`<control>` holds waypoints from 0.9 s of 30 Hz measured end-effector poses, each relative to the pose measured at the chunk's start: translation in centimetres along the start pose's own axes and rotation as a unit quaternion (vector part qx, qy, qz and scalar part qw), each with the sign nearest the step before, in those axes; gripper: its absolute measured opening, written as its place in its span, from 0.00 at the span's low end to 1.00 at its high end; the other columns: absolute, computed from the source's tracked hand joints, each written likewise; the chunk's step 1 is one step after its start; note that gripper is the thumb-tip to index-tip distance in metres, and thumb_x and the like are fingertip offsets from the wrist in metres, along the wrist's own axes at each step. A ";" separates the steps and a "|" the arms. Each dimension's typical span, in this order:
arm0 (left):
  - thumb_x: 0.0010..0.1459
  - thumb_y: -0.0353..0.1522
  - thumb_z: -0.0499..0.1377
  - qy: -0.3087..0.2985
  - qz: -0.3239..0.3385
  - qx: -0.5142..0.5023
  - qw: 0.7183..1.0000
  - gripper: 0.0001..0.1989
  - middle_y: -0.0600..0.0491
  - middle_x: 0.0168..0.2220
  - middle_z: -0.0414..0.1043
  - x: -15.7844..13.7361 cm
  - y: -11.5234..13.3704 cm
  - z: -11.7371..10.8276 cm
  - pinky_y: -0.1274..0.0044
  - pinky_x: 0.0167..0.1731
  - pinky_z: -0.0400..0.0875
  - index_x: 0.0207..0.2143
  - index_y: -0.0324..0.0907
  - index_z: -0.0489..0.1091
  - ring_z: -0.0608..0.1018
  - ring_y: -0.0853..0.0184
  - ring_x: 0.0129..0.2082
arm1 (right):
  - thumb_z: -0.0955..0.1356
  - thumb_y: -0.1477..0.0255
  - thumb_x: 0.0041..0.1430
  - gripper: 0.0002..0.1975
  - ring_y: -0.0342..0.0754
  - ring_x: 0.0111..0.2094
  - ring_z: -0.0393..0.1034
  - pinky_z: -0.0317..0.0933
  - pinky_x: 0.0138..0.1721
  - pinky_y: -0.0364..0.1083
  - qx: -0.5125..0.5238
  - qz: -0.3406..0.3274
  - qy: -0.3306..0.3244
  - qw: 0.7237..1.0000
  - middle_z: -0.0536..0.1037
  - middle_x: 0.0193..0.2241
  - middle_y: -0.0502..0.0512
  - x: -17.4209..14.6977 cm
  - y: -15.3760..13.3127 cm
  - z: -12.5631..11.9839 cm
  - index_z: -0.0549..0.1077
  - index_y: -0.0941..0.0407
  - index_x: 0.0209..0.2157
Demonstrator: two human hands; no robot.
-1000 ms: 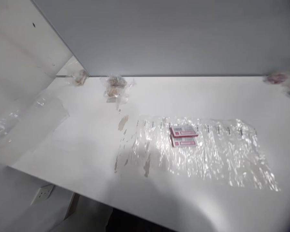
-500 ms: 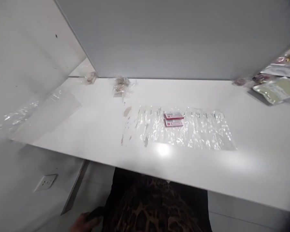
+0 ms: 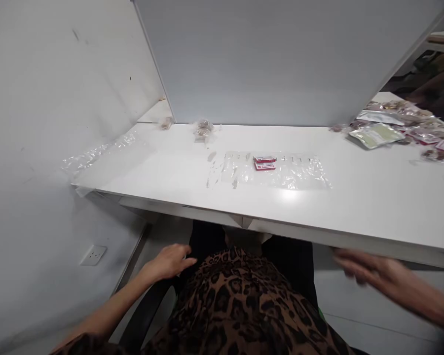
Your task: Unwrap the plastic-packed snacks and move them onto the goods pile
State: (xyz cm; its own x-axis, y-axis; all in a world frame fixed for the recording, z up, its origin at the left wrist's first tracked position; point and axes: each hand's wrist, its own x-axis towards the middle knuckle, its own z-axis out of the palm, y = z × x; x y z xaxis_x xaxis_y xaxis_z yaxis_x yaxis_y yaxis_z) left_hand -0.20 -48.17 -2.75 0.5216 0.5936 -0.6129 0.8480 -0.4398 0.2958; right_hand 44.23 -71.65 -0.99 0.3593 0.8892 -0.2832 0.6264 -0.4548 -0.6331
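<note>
My left hand (image 3: pixel 172 261) is beside my left thigh, above the black chair armrest (image 3: pixel 144 315). Its thumb stands apart from the loosely bent fingers, and nothing shows in it. To the right, my right hand (image 3: pixel 366 266) hovers by the desk's front edge, slightly blurred, fingers stretched out and holding nothing. Farther in on the white desk (image 3: pixel 170 172), a clear plastic sheet (image 3: pixel 299 175) with a row of small dark marks lies flat. Two small red-and-white boxes (image 3: pixel 265 163) rest on it, one just behind the other. Neither hand touches them.
A grey partition (image 3: pixel 266 64) closes off the back. Crumpled clear wrapping (image 3: pixel 203 129) sits before it. Clear plastic film (image 3: pixel 107 160) lies along the left wall. Green and silver pouches (image 3: pixel 377 135) and several small packets pile up at the right. A wall socket (image 3: pixel 93 255) is low left.
My view has pulled back and shifted, showing more of the desk. My left hand has risen forward from the bottom edge, and my right hand has come into view. The boxes stay on the sheet.
</note>
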 end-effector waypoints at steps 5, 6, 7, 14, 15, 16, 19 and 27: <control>0.70 0.44 0.55 0.147 0.308 -0.139 0.930 0.18 0.49 0.41 0.81 4.4 8.8 -8.5 0.73 0.43 0.73 0.42 0.42 0.78 0.79 0.65 0.39 | 0.62 0.46 0.66 0.29 0.66 0.51 0.78 0.72 0.55 0.65 -0.118 -0.222 0.143 0.957 0.81 0.53 0.66 13.4 -7.6 -4.0 0.75 0.49 0.57; 0.70 0.44 0.55 0.197 0.326 -0.148 0.913 0.17 0.49 0.42 0.81 6.2 10.0 -10.0 0.72 0.44 0.74 0.42 0.42 0.77 0.79 0.65 0.40 | 0.62 0.45 0.66 0.33 0.68 0.56 0.75 0.69 0.58 0.67 -0.153 -0.273 0.142 0.939 0.78 0.58 0.68 16.8 -8.8 -4.0 0.72 0.52 0.60; 0.70 0.43 0.54 0.241 0.328 -0.146 0.902 0.17 0.48 0.43 0.81 8.2 11.1 -11.3 0.72 0.46 0.74 0.42 0.41 0.77 0.79 0.65 0.42 | 0.61 0.43 0.67 0.36 0.69 0.62 0.70 0.65 0.61 0.69 -0.185 -0.307 0.127 0.925 0.74 0.63 0.69 20.1 -9.6 -3.8 0.69 0.54 0.64; 0.72 0.46 0.54 0.278 0.181 -0.002 0.943 0.28 0.40 0.67 0.67 21.5 15.7 -14.8 0.59 0.67 0.60 0.65 0.37 0.67 0.67 0.50 0.68 | 0.58 0.46 0.70 0.38 0.69 0.64 0.68 0.63 0.62 0.67 -0.293 -0.343 0.047 0.891 0.70 0.65 0.74 31.3 -9.3 -0.1 0.62 0.58 0.68; 0.72 0.46 0.53 0.277 0.172 0.028 0.945 0.29 0.40 0.68 0.66 22.3 16.1 -14.5 0.59 0.67 0.59 0.66 0.37 0.67 0.66 0.49 0.68 | 0.56 0.49 0.72 0.35 0.68 0.63 0.69 0.64 0.62 0.66 -0.293 -0.352 0.059 0.887 0.71 0.64 0.74 31.1 -9.1 0.3 0.62 0.59 0.67; 0.73 0.47 0.53 0.281 0.170 0.053 0.943 0.29 0.40 0.68 0.66 22.9 16.4 -14.1 0.59 0.67 0.58 0.66 0.37 0.68 0.66 0.48 0.68 | 0.54 0.50 0.73 0.34 0.67 0.62 0.70 0.65 0.62 0.65 -0.296 -0.356 0.073 0.883 0.72 0.62 0.75 30.8 -9.1 0.5 0.62 0.60 0.67; 0.74 0.46 0.50 0.301 0.183 0.096 0.931 0.28 0.40 0.67 0.67 23.5 16.5 -13.0 0.60 0.66 0.57 0.64 0.37 0.69 0.65 0.50 0.67 | 0.51 0.57 0.75 0.32 0.67 0.56 0.74 0.69 0.56 0.63 -0.327 -0.328 0.088 0.882 0.75 0.57 0.78 29.8 -9.3 0.8 0.58 0.63 0.68; 0.75 0.46 0.48 0.311 0.203 0.117 0.921 0.27 0.40 0.66 0.68 24.0 15.8 -12.7 0.60 0.65 0.58 0.62 0.38 0.70 0.66 0.52 0.64 | 0.56 0.58 0.73 0.24 0.59 0.35 0.76 0.68 0.36 0.53 -0.259 -0.185 0.107 0.942 0.81 0.44 0.67 27.8 -8.3 -4.2 0.61 0.56 0.62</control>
State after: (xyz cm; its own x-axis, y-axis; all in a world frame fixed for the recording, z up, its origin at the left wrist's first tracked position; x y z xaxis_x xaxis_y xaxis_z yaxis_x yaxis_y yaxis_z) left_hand 26.90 -32.30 -3.48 0.8058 0.5877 0.0727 0.5658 -0.8003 0.1984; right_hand 51.94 -43.36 -0.63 0.1458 0.9865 0.0743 0.9696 -0.1275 -0.2088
